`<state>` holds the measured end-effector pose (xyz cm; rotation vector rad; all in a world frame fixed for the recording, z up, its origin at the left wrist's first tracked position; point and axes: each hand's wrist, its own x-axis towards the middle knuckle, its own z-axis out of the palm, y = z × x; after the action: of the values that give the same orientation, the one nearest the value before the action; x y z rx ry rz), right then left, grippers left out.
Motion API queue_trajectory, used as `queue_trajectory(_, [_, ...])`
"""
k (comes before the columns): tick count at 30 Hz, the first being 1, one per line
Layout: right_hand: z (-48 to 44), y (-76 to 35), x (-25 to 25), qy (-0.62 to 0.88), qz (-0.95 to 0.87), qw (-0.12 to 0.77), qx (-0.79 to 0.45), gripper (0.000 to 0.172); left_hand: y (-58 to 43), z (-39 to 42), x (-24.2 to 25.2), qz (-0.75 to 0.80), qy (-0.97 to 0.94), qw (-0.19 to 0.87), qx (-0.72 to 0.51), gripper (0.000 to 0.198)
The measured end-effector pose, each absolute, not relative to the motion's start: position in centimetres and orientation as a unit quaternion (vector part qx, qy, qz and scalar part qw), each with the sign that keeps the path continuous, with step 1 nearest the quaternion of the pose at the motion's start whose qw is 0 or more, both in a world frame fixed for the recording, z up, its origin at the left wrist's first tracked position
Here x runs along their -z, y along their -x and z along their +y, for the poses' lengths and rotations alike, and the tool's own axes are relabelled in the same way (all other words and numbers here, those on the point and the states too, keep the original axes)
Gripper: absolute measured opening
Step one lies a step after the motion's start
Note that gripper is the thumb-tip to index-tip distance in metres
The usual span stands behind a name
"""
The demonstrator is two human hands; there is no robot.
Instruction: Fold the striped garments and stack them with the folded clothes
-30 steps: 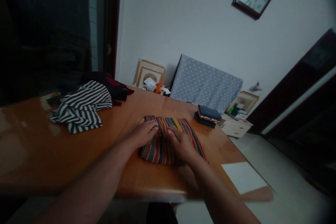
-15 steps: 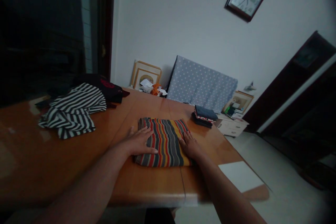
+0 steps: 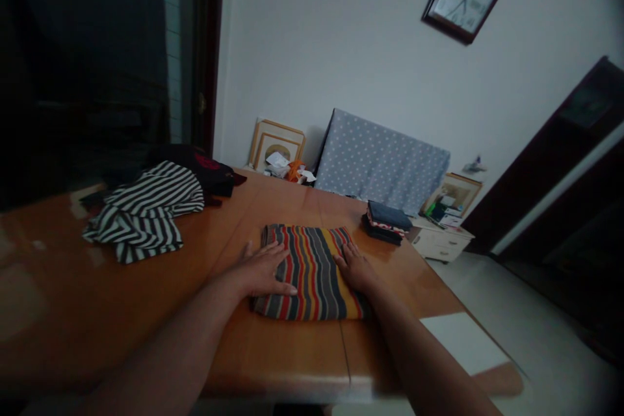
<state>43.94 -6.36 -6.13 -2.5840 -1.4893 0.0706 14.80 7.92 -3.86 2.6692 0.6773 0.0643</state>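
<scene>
Folded multicolour striped cloth (image 3: 312, 283), neat and flat, on a wooden table (image 3: 287, 354), near its front edge. Left hand (image 3: 260, 270) and right hand (image 3: 355, 268) lie flat on it, left fingers spread, right fingers closer, gripping nothing. Black-and-white striped garment (image 3: 141, 214) well left; folded clothes stack (image 3: 385, 222) near right.

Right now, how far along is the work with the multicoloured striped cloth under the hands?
Done: the multicoloured striped cloth already lies folded into a flat rectangle, and a stack of folded clothes sits beyond it. In hand: the left hand and right hand rest flat on the cloth. Left: a black-and-white striped garment still lies rumpled on the wooden table.
</scene>
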Motion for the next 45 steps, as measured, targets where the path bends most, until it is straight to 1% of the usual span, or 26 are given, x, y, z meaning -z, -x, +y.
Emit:
queue_trajectory(3, [-6.5, -44.5, 6.8, 0.861, -0.501, 0.081, -0.036, 0.076, -14.8, 7.8, 3.7, 0.24, -0.951, 0.195, -0.017, 0.112])
queue_trajectory(7, [-6.6, -44.9, 6.5, 0.86, -0.499, 0.087, -0.057, 0.076, -14.8, 7.9, 3.8, 0.24, -0.951, 0.196, -0.021, 0.112])
queue_trajectory(11, [-7.1, -44.7, 5.4, 0.853, -0.498, 0.143, -0.064, 0.073, -14.9, 8.2, 4.3, 0.238, -0.95, 0.199, -0.035, 0.108])
queue_trajectory(14, [-8.2, -44.6, 4.5, 0.834, -0.499, 0.227, -0.065, 0.065, -14.9, 8.4, 4.5, 0.232, -0.95, 0.202, -0.047, 0.107])
queue_trajectory(16, [-9.2, -44.8, 4.2, 0.819, -0.473, 0.318, -0.063, 0.058, -14.9, 8.4, 4.5, 0.23, -0.95, 0.204, -0.051, 0.105])
queue_trajectory(19, [-10.9, -45.6, 4.3, 0.803, -0.373, 0.462, -0.057, 0.05, -14.9, 8.4, 4.3, 0.23, -0.948, 0.211, -0.064, 0.099])
queue_trajectory(20, [-11.5, -46.0, 4.5, 0.8, -0.341, 0.491, -0.054, 0.049, -14.9, 8.4, 4.1, 0.234, -0.945, 0.214, -0.077, 0.096])
queue_trajectory(22, [-12.4, -46.7, 5.0, 0.799, -0.294, 0.522, -0.049, 0.05, -15.0, 8.6, 3.9, 0.242, -0.936, 0.223, -0.122, 0.087])
queue_trajectory(26, [-13.3, -47.3, 6.3, 0.795, -0.239, 0.555, -0.047, 0.05, -15.3, 9.4, 3.7, 0.245, -0.901, 0.261, -0.244, 0.063])
queue_trajectory(30, [-13.5, -47.3, 7.0, 0.79, -0.233, 0.565, -0.053, 0.045, -15.3, 10.4, 3.9, 0.289, -0.854, 0.306, -0.307, 0.047])
queue_trajectory(34, [-13.5, -47.3, 7.1, 0.797, -0.25, 0.546, -0.062, 0.043, -15.1, 10.7, 4.2, 0.336, -0.821, 0.33, -0.323, 0.04])
queue_trajectory(40, [-13.5, -47.8, 7.2, 0.815, -0.273, 0.507, -0.065, 0.045, -15.0, 10.8, 4.9, 0.333, -0.81, 0.354, -0.328, 0.033])
queue_trajectory(45, [-13.6, -47.9, 6.9, 0.831, -0.291, 0.47, -0.057, 0.038, -15.2, 12.0, 6.2, 0.334, -0.779, 0.388, -0.361, 0.032])
